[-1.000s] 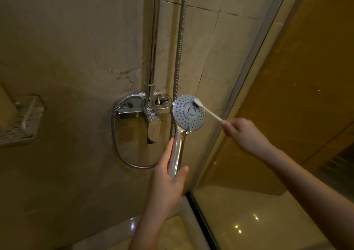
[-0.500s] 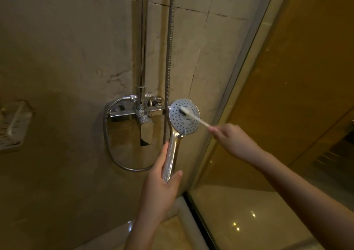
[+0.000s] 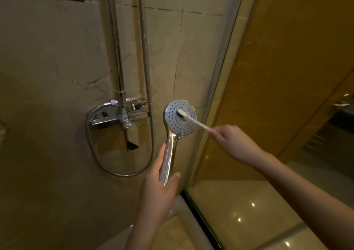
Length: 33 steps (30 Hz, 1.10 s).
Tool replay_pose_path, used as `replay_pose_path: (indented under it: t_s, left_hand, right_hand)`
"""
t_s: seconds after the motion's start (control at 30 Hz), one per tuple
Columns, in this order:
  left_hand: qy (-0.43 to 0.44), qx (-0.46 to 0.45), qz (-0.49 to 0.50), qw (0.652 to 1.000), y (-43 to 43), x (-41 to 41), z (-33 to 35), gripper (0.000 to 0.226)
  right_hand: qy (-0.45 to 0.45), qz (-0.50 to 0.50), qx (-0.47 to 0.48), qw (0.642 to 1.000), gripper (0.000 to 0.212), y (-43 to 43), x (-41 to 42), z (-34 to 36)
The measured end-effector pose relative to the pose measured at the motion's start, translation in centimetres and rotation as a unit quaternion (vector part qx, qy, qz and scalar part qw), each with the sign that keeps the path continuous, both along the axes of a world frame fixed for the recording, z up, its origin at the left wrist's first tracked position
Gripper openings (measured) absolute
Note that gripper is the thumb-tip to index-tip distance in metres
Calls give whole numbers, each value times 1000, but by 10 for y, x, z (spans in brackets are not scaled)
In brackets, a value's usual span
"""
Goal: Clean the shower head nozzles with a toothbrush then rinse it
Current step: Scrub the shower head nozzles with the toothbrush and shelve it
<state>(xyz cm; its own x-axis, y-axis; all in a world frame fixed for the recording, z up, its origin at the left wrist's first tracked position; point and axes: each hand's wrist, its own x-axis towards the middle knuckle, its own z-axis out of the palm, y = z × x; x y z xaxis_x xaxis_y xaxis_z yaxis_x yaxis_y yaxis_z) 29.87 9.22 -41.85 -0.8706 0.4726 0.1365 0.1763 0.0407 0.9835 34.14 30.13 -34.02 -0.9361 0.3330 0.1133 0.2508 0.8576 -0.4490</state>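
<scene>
The left hand (image 3: 161, 180) grips the shower head (image 3: 181, 118) upright; the right hand (image 3: 231, 140) pinches the toothbrush (image 3: 193, 120), bristles on the nozzles up-left of it.

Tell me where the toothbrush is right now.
In the head view, right of centre: the toothbrush is held by the right hand, bristles against the shower head face.

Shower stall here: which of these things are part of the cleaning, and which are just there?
Part of the job:
shower head, its handle held in the left hand
toothbrush, bristles on the nozzle face, held by the right hand

Just there:
mixer tap on the wall
metal hose looping below the tap
glass door
</scene>
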Motion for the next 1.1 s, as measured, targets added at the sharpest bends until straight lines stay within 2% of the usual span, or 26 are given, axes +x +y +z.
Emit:
replay_pose_path:
  t_s: [0.1,0.23,0.37,0.47,0.6,0.77,0.83,0.97,1.1]
  left_hand:
    - [1,-10,-9,1000,5,4,5,78]
    - [10,-2,-1,1000,9,7,7,77]
    - [13,-8,-16,1000,16,10,11,78]
    - [13,-11,-9,1000,20,8,15,77]
    - [26,-22,-35,999,33,1,32,75]
    - [35,8,-50,998,46,-1,56,70]
    - [29,12,-52,998,47,5,55,68]
    - [-25,24,-61,998,48,21,50,65]
    - [-66,25,-78,994,49,26,50,65]
  right_hand:
    - [30,-28,-19,999,38,11,3,3]
    - [7,-20,7,1000,39,13,10,-2]
    - [47,-61,-40,996,36,25,18,1]
    - [16,-16,-11,1000,36,12,25,-8]
    - [63,-68,-37,995,38,33,26,8]
    - [71,-76,-8,995,38,46,38,16]
    - [93,-95,-19,991,38,55,47,18]
    - [56,-69,9,996,38,51,57,5]
    - [73,-100,-2,992,40,57,63,3]
